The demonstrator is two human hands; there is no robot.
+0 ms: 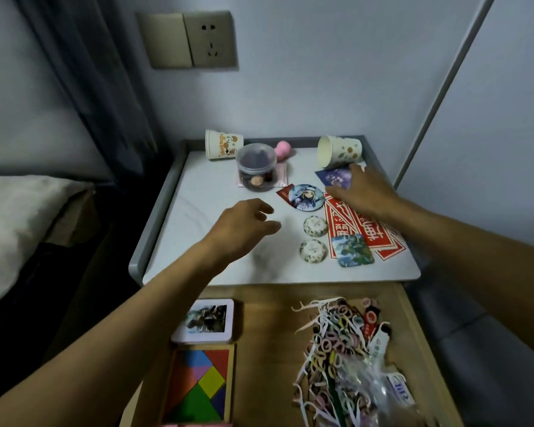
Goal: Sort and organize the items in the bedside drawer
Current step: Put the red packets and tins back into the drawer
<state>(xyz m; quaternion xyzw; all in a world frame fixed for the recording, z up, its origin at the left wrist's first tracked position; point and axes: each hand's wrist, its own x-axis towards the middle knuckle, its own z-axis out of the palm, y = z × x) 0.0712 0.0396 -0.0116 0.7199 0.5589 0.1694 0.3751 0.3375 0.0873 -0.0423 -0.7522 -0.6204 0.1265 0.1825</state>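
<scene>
Fingers of the right hand (364, 192) lie spread over a purple card (335, 177) right of centre (contact unclear). The left hand (244, 224) hangs loosely curled, empty, mid-frame. Along the bottom edge, the open drawer (259, 334) holds a tangram (202, 383) and hair ties (336, 337).

**Surfaces and Materials at the Bedside**

The white, faintly veined tabletop (216, 192) is seen to be smooth and matt, and is edged by a grey rim (154, 211) of dull sheen. The pale wooden drawer (265, 349) is left matt. The orange-printed paper cup (222, 144) and the gold-spotted paper cup (339, 151) are given no shine. Soft reflections are carried by the clear plastic jar (256, 167) and the crinkled clear plastic bag (370, 383). The round picture badge (305, 196) is coated glossy. The red envelopes (373, 234) are made of flat paper. The coloured tangram pieces (202, 383) are framed in bare wood.
</scene>
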